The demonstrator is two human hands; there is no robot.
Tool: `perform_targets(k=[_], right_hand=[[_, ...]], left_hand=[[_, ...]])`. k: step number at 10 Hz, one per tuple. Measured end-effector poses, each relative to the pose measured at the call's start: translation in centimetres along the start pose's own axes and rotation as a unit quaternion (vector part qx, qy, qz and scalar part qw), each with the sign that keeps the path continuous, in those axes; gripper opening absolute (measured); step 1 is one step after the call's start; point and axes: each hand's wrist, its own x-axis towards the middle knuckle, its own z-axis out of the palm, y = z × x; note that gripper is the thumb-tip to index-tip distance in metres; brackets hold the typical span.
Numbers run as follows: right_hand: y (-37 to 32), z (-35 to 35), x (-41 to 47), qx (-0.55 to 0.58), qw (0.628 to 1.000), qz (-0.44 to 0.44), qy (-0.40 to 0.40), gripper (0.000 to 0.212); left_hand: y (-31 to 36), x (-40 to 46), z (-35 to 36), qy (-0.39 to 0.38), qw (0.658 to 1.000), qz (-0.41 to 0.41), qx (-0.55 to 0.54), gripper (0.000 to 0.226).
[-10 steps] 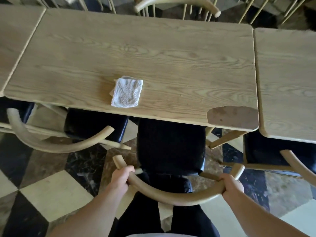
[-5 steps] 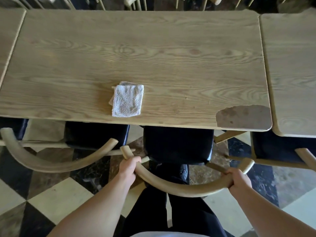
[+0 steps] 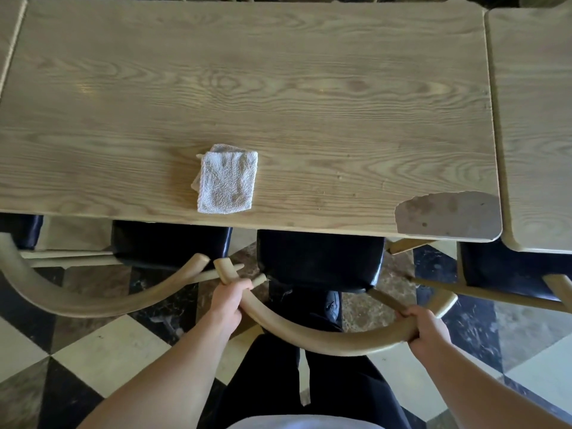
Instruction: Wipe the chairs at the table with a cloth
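Neighbouring chair [image 3: 93,301] at left, black seat tucked under desk [image 3: 309,88]. Folded grey cloth [image 3: 227,182] lies on desk near front edge, untouched. Left hand [image 3: 229,300] curled round left end of curved chair backrest [image 3: 325,335]; right hand [image 3: 428,331] curled round right end. Black seat [image 3: 318,261] partly under desk.

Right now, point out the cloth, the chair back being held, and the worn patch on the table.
cloth [image 3: 227,182], head view, middle of its top face.
chair back [image 3: 322,335], head view, middle of the curved rail.
worn patch [image 3: 448,215], head view, its centre.
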Motion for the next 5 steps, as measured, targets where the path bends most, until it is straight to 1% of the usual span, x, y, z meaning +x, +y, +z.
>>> perform_targets(k=[1,2,3,4,5], right_hand=[[-0.6,-0.4,-0.2,-0.003,1.000,-0.006,-0.013,0.023],[0.0,-0.4,-1.9,-0.026,0.999,-0.032,-0.016,0.028],[3.8,0.6,-5.3,-0.090,0.991,-0.090,0.033,0.046],[10.5,3.2,-9.6,-0.020,0.994,-0.097,0.035,0.065],[16.2,6.8,-13.3,0.031,0.989,-0.138,-0.033,0.059]], left_hand=[[0.3,-0.2,-0.1,-0.040,0.999,-0.010,-0.004,0.054],[0.7,-1.0,-1.4,-0.099,0.994,-0.004,0.036,0.069],[0.8,-1.6,-3.9,-0.118,0.979,0.041,0.162,0.076],[1.3,-1.8,-6.8,-0.146,0.963,0.090,0.208,0.067],[2.4,-1.7,-9.7,-0.195,0.932,0.126,0.277,0.053]])
